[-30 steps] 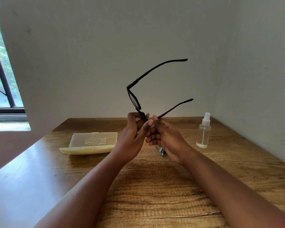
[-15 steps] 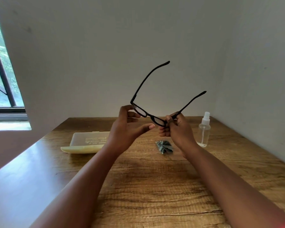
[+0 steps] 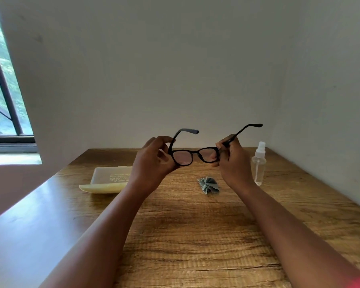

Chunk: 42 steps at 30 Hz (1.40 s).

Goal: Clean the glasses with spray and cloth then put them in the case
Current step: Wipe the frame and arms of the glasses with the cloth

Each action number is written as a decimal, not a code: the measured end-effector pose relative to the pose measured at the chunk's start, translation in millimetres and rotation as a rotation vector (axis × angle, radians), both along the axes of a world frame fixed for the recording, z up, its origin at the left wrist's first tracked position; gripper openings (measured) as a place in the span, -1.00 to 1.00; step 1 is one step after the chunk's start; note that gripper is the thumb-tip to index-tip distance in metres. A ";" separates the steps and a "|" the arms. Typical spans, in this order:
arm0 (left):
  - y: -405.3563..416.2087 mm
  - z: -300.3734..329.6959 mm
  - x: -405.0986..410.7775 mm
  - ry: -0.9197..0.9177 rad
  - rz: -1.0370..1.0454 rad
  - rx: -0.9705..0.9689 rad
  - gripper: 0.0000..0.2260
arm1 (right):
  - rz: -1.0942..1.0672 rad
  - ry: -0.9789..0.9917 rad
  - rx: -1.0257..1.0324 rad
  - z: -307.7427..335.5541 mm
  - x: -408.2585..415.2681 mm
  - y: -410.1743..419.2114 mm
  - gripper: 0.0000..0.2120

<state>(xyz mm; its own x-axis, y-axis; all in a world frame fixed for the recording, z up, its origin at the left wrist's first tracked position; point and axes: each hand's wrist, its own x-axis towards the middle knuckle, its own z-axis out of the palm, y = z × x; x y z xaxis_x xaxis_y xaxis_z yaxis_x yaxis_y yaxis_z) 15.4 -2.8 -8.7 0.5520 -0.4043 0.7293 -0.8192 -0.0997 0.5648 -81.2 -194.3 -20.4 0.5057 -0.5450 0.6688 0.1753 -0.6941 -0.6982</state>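
My left hand (image 3: 154, 161) and right hand (image 3: 232, 161) each pinch an end of the glasses (image 3: 195, 156), held above the table (image 3: 185, 235). I judge fingertips may smudge the lenses; the cloth (image 3: 208, 185) and case (image 3: 108, 180) lie below.

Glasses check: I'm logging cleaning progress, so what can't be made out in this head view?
- Lens smudges on the glasses: too small to tell.
- Case print: blurred; right end hidden by left hand.
- Spray bottle level: unclear, left edge behind right hand.
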 end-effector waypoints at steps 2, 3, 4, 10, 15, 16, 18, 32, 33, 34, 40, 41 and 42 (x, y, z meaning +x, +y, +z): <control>-0.2 -0.2 -1.3 -0.025 -0.040 0.022 -0.45 | -0.028 -0.024 -0.029 0.1 0.3 0.4 -0.93; 0.1 -0.1 -2.5 -0.042 -0.055 0.038 -0.42 | -0.048 -0.044 -0.049 0.5 0.7 -0.2 -0.93; 0.1 -0.1 -4.0 -0.059 -0.067 0.053 -0.39 | -0.073 -0.061 -0.067 1.8 -0.1 0.3 -0.93; -0.6 0.8 -6.9 -0.114 -0.079 0.063 -0.48 | -0.168 -0.086 -0.094 2.9 0.8 -3.3 -0.86; 0.3 2.4 -2.2 -0.147 -0.021 0.013 -0.55 | -0.138 -0.095 -0.109 1.5 2.1 -2.7 -0.86; 0.7 2.5 -1.6 -0.145 -0.018 0.004 -0.56 | -0.114 -0.085 -0.094 0.6 2.7 -2.6 -0.90; 1.2 1.9 -1.1 -0.136 -0.019 -0.007 -0.55 | -0.059 -0.079 -0.065 -0.8 2.9 -1.7 -0.98; 1.2 1.8 0.6 -0.099 0.003 -0.090 -0.54 | 0.090 -0.061 -0.008 5.4 -2.7 6.2 -0.72; 1.5 2.3 0.9 -0.082 0.002 -0.112 -0.54 | 0.097 -0.073 -0.005 5.8 -2.5 5.2 -0.67; 1.8 2.8 1.0 -0.070 0.002 -0.133 -0.55 | 0.088 -0.086 -0.017 6.3 -2.3 4.5 -0.64; 3.6 4.4 0.2 -0.082 0.012 -0.185 -0.55 | -0.069 -0.213 -0.179 11.5 -7.8 -0.5 -0.53; 3.7 4.6 0.2 -0.084 0.010 -0.187 -0.55 | -0.065 -0.220 -0.174 12.4 -9.3 -1.3 -0.51; 3.6 4.8 0.0 -0.087 0.009 -0.186 -0.55 | -0.029 -0.220 -0.147 13.9 -10.7 -0.5 -0.50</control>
